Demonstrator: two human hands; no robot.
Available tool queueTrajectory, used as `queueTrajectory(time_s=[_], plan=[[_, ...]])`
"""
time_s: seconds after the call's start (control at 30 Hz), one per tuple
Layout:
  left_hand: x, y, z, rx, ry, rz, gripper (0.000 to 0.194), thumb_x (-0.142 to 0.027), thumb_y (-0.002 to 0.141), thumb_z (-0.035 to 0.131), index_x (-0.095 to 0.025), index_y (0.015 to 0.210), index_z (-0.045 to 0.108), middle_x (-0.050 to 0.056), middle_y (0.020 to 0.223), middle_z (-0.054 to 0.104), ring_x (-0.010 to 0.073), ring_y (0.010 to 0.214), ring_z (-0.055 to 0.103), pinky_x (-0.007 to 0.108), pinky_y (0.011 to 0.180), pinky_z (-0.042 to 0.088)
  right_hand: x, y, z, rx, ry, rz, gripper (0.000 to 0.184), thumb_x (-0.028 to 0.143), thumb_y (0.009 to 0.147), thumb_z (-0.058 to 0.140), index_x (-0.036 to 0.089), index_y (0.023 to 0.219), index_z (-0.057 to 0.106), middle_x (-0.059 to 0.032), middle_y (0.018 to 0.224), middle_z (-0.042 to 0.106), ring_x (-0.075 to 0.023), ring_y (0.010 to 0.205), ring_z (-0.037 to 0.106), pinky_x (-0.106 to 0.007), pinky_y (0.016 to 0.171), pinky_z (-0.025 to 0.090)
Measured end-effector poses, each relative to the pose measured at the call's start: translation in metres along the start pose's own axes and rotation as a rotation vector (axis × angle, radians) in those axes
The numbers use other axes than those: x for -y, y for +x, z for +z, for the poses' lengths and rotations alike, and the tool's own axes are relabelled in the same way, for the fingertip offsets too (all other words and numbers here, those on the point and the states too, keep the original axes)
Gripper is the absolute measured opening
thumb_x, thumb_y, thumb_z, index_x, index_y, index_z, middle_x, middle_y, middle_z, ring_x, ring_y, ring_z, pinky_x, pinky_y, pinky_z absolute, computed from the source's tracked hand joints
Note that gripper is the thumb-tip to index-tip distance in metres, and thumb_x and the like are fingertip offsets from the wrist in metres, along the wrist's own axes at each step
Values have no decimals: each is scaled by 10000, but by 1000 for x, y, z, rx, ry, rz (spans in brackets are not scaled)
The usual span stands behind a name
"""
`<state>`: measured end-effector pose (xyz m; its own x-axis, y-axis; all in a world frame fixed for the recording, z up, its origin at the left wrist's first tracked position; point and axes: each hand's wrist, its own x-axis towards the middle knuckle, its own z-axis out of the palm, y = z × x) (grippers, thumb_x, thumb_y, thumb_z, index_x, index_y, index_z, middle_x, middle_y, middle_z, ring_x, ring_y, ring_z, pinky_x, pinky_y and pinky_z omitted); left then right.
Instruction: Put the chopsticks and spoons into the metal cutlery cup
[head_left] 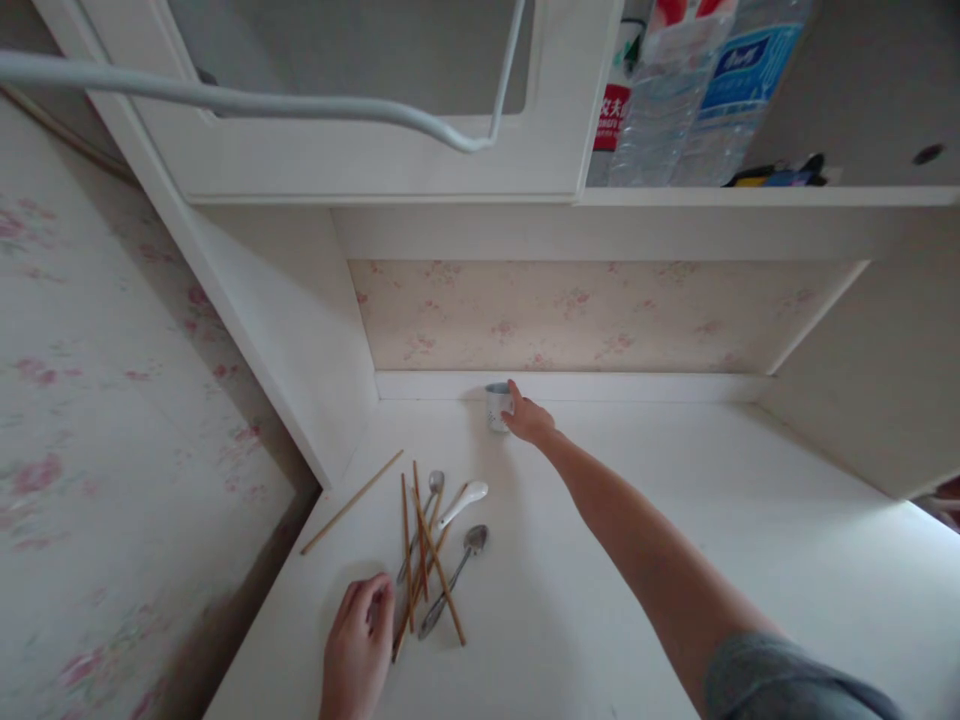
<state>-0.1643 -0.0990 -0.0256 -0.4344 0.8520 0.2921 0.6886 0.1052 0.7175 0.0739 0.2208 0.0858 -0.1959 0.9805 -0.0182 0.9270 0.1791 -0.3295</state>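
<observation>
My right hand (529, 418) reaches to the back of the white surface and grips a small pale cup (497, 408) by its right side. The cup stands upright near the back wall strip. My left hand (355, 645) rests at the front left with its fingers curled in and nothing visible in them. Just right of it lies a loose, crossing pile of several wooden chopsticks (437, 570). Among them are a metal spoon (475, 540), a smaller metal spoon (436, 482) partly covered by chopsticks, and a white soup spoon (471, 492). One chopstick (352, 502) lies apart to the left.
A white cabinet door (390, 165) and a shelf with plastic bottles (675, 110) hang above. A pale cable or rod (300, 105) crosses the upper left. A side panel (277, 300) bounds the surface (637, 450) on the left, another panel (885, 390) on the right.
</observation>
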Motion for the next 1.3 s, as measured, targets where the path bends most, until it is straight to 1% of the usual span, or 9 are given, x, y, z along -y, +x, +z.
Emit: queueTrajectory(time_s=[0.13, 0.2, 0.33, 0.43, 0.67, 0.77, 0.9, 1.1, 1.3], plan=[[0, 0, 1, -14, 21, 46, 293, -458, 843, 494, -233, 876, 678, 59, 874, 705, 217, 807, 681, 318, 681, 561, 3, 8, -5, 45, -67, -3, 447, 456, 932, 477, 223, 1313, 479, -120, 1139, 651, -266, 1034, 625, -417, 849, 479], [-2, 1, 0, -17, 34, 43, 291, -455, 843, 491, -237, 868, 682, 54, 868, 707, 212, 784, 683, 314, 673, 564, 5, 5, -5, 47, -88, -8, 400, 467, 940, 476, 180, 1207, 559, -101, 1124, 645, -234, 996, 627, -425, 853, 489], [-8, 2, -2, 16, 58, 18, 299, -455, 849, 480, -236, 877, 682, 50, 891, 708, 208, 777, 679, 323, 695, 564, 3, -11, -5, 10, -95, -50, 333, 423, 965, 426, 215, 1176, 577, -95, 1133, 654, -237, 995, 630, -367, 812, 473], [-12, 2, -2, 51, 67, -6, 310, -467, 853, 473, -239, 891, 681, 43, 914, 707, 208, 791, 676, 331, 724, 559, -4, -34, -13, -34, -76, -105, 324, 416, 972, 379, 254, 1178, 569, -80, 1143, 666, -243, 994, 635, -312, 763, 440], [-14, 0, -1, 76, 17, -27, 329, -498, 845, 485, -238, 879, 683, 41, 908, 716, 211, 794, 676, 321, 714, 556, -40, -120, -32, -91, -7, -213, 284, 428, 961, 405, 257, 1111, 575, -19, 1020, 692, -170, 820, 649, -245, 671, 397], [-18, 0, 1, 90, -12, -13, 321, -496, 847, 491, -235, 876, 675, 35, 882, 715, 202, 765, 673, 308, 689, 552, -56, -158, -30, -114, 56, -257, 262, 423, 957, 417, 257, 1072, 585, -13, 979, 690, -155, 753, 643, -239, 630, 390], [-32, 3, 5, 123, -5, 28, 293, -467, 869, 483, -238, 890, 664, 30, 876, 707, 186, 728, 665, 289, 662, 544, -69, -198, -20, -83, 71, -262, 245, 414, 956, 414, 264, 1043, 587, -13, 948, 686, -151, 705, 646, -239, 598, 389], [-54, 8, 10, 162, 69, 131, 236, -411, 903, 472, -248, 946, 637, 26, 929, 691, 180, 820, 659, 289, 760, 524, -74, -223, -9, -56, 4, -280, 236, 396, 968, 397, 271, 1064, 572, -17, 979, 682, -164, 700, 665, -255, 578, 389], [-49, 21, 5, 174, 163, 128, 244, -397, 905, 453, -246, 944, 641, 18, 900, 705, 171, 775, 665, 269, 726, 521, -76, -227, -5, -63, -10, -294, 258, 379, 967, 379, 264, 1100, 569, -30, 992, 685, -164, 679, 667, -263, 562, 412]])
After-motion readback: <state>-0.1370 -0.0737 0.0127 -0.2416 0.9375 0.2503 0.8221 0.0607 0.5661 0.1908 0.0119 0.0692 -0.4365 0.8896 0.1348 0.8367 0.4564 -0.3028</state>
